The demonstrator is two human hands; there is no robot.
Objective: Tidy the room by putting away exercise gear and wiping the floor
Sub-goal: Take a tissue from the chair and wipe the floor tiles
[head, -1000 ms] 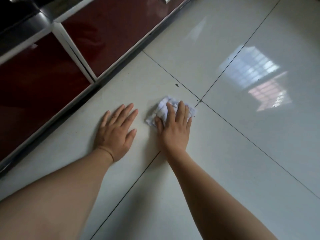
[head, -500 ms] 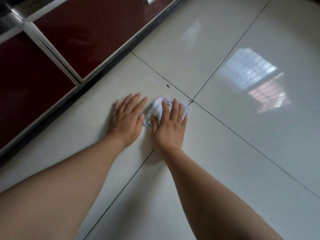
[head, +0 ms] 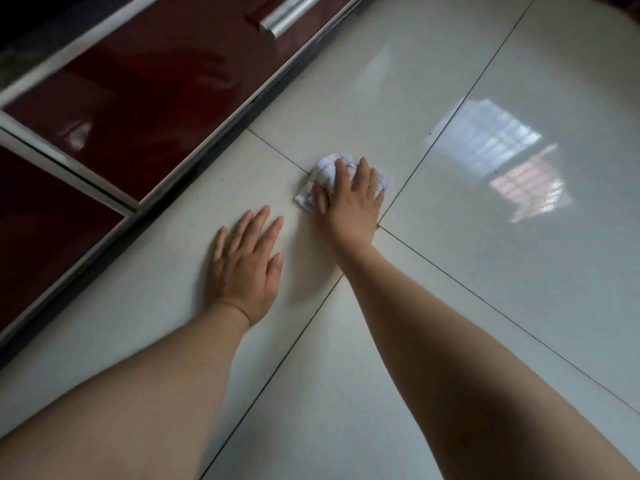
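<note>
— Since half a second ago the two hands have parted: the right hand [head: 349, 199] has pushed the cloth [head: 323, 174] farther up the floor [head: 485, 306], and the left hand [head: 244, 268] has slid back toward the body, so they no longer sit side by side.

— How are the hands set?

— Right hand lies palm down on the crumpled white cloth, fingers spread and slightly curled over it, pressing it flat to the tile rather than gripping it. Left hand is wide and flat on the bare tile, fingers splayed, holding nothing.

— Where exactly is the cloth?

— On the glossy pale tile, right at a dark grout line [head: 277, 150] that runs toward the cabinet, and just beside the crossing of grout lines under the right wrist. Its edges poke out beyond the fingertips and by the thumb.

— Anything nearby in the way?

— Along the left runs a dark red cabinet [head: 145, 91] with pale frame strips and a silver handle [head: 294, 13]; its dark base [head: 194, 168] meets the floor near the left hand, apart from both hands. To the right, the tile shows a bright window reflection [head: 502, 161].
</note>
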